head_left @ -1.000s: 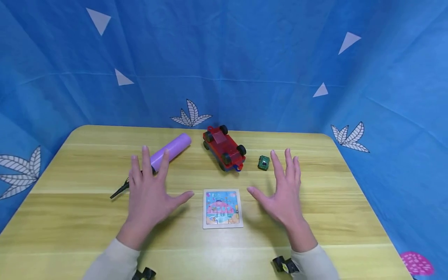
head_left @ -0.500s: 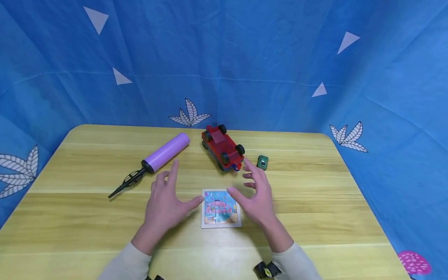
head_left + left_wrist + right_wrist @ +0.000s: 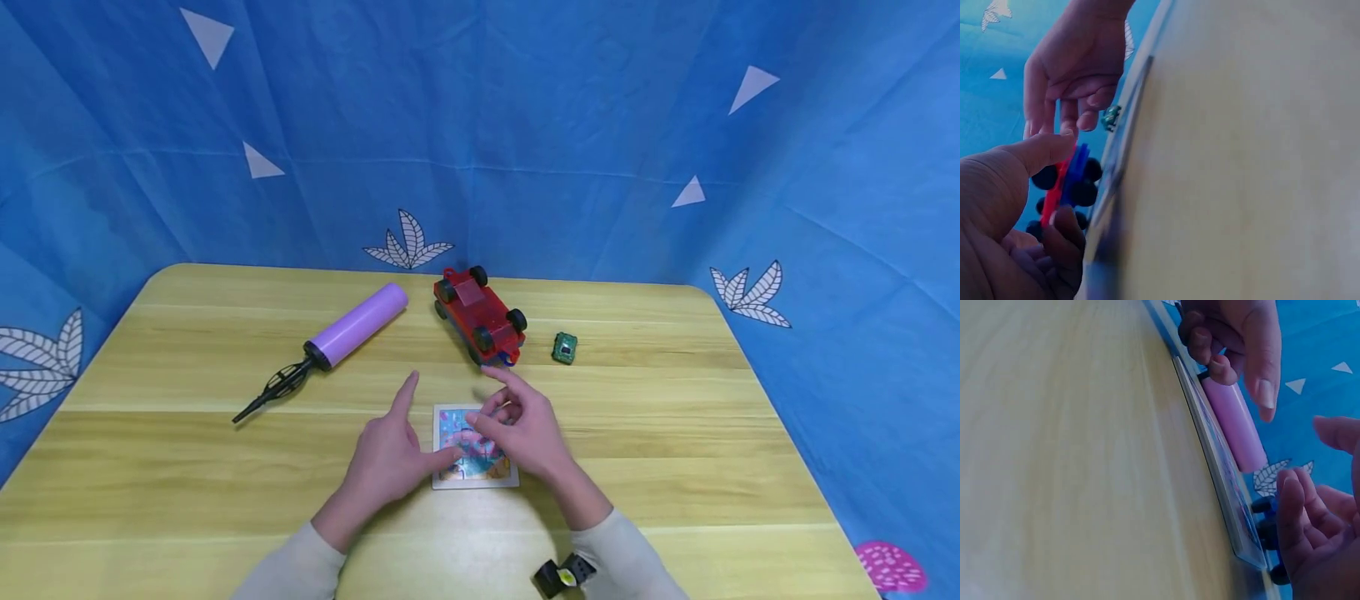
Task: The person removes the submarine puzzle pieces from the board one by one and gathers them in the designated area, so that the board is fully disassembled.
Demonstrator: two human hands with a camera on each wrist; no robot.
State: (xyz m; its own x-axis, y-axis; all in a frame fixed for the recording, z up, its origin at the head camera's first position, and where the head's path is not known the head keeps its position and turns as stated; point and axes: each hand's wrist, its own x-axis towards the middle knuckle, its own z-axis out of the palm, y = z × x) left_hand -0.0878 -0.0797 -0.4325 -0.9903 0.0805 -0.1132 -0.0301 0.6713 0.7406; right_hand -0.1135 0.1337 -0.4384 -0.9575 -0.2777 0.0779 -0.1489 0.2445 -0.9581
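One left hand [image 3: 388, 457] and one right hand [image 3: 528, 431] in the head view, both bare — thumb and forefinger spread apart on each — above a square, pale-framed jigsaw picture [image 3: 480, 456] flat on a yellow wood-grain table [image 3: 675, 433]. Left wrist view: one red-and-blue toy vehicle [image 3: 1073, 181] with black wheels and one small green toy car [image 3: 1110, 117]. Right wrist view: one purple cylinder [image 3: 1235, 425] — beyond the jigsaw picture.

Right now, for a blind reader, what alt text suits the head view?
A person's left grip and right grip hover over a framed jigsaw puzzle. The table also holds a purple pump, a red toy vehicle and a small green toy.
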